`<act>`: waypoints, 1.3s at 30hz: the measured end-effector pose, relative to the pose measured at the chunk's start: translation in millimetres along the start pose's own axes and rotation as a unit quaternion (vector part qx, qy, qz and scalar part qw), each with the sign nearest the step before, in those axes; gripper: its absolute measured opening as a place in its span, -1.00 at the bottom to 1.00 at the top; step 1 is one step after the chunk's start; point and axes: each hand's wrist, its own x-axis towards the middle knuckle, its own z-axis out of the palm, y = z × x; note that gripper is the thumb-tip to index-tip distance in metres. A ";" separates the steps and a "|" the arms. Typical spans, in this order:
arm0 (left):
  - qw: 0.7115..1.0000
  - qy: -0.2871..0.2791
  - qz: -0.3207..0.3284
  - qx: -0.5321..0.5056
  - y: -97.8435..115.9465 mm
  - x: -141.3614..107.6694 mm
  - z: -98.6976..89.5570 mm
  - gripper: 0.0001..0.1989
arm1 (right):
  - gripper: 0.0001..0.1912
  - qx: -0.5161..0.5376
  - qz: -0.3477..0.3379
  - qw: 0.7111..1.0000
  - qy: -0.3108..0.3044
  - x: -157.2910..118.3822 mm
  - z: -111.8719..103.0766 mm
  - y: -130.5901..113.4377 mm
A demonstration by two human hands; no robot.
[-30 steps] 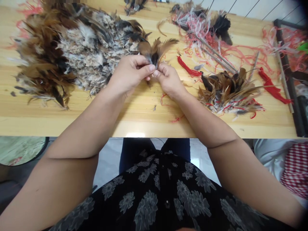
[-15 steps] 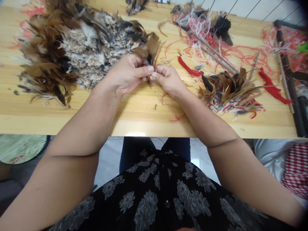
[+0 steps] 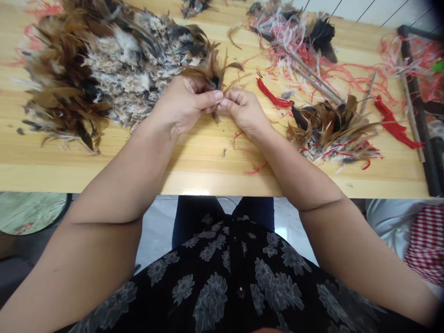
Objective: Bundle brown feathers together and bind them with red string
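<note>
Both hands [image 3: 183, 101] [image 3: 246, 111] pinch brown feathers [image 3: 215, 69], now splayed wider than before.

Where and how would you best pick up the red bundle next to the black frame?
I'd pinch its middle from above, probably with the right hand, the nearer one. The red bundle is long and narrow, lying slantwise on the table. Coming sideways looks harder: the feather pile lies to its left, the black frame to its right.
</note>
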 end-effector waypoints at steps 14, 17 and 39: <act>0.956 0.025 0.023 0.292 -17.1 -0.6 -1.8 -0.75 | -0.60 0.011 0.058 0.994 0.097 2.5 -7.1 -3.3; 0.957 0.026 0.000 0.290 -23.0 1.1 -1.8 -0.68 | -0.59 0.012 0.065 0.993 0.102 2.6 -4.7 1.7; 0.993 0.083 -0.008 -0.083 -8.3 5.6 8.6 -0.55 | -0.43 0.020 0.038 0.996 0.078 3.0 -0.3 17.1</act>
